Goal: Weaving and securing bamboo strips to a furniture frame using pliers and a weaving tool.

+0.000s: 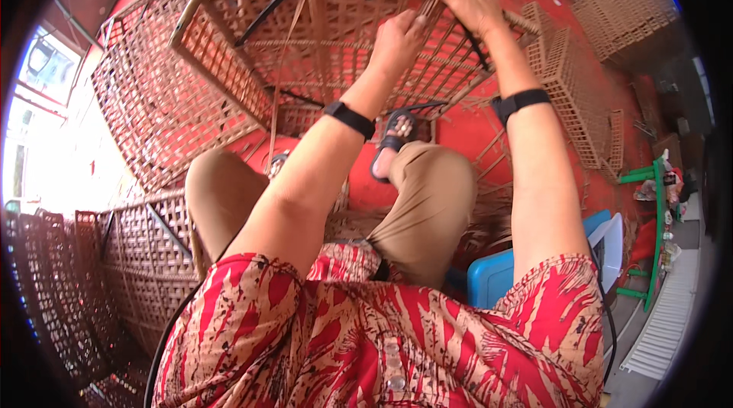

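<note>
A large open-weave rattan basket (313, 44) is tilted up in front of me, with a rim wrapped in cane along its far edge. My right hand (467, 6) is closed over that rim, right of its middle, fingers bent around the cane. Just below and left of it, my left hand (397, 40) is curled, with thumb and fingers pinching rattan strips (431, 11) that run down from the rim. The two hands are close together but apart. Dark rods cross the basket's inside. A loose thin strand (276, 114) hangs down its left part.
More woven panels (145, 95) lean at the left, and other basketwork (561, 87) lies on the red floor (466, 129) at the right. A blue stool (492, 278) is by my right side. Further right is a green frame (658, 232). My sandalled foot (398, 137) is beneath the basket.
</note>
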